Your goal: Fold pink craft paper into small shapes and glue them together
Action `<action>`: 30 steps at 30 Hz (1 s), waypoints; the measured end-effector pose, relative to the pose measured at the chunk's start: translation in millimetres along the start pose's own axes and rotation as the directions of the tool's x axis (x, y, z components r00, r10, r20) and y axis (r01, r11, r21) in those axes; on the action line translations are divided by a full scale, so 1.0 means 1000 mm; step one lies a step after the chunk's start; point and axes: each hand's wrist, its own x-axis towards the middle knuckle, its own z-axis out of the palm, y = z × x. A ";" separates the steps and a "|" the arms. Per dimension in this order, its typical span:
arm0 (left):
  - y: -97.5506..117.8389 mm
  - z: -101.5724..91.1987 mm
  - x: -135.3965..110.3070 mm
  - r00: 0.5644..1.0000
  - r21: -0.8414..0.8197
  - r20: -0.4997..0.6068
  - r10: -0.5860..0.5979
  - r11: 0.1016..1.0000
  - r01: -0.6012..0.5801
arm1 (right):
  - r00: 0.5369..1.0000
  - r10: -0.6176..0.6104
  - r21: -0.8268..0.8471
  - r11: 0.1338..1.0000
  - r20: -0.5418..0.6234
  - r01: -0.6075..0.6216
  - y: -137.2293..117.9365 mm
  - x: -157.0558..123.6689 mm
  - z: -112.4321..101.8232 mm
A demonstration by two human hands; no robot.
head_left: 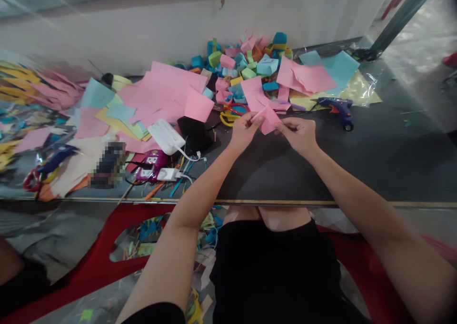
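Observation:
Both my hands meet over the dark table, holding one small pink paper piece between them. My left hand pinches its left edge with curled fingers. My right hand grips its right edge, fingers closed. The paper is folded and tilted up a little above the table surface.
A heap of folded coloured paper boxes and pink sheets lies behind my hands. A blue glue gun rests to the right, scissors just behind my left hand. A white power bank, cables and scraps crowd the left side.

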 end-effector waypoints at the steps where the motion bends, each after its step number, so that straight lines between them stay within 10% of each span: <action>1: 0.000 0.000 0.000 1.000 0.005 -0.002 0.005 1.000 -0.005 | 1.000 -0.003 -0.004 1.000 0.002 0.003 0.000 0.000 0.000; 11: 0.026 -0.004 -0.001 0.998 0.060 0.022 -0.051 0.997 0.050 | 0.985 0.042 0.000 0.999 0.167 -0.043 -0.004 0.001 -0.003; 30: 0.013 -0.010 0.004 0.932 -0.155 0.100 -0.347 0.920 0.359 | 0.869 0.332 0.185 0.889 0.367 -0.418 -0.001 0.009 -0.004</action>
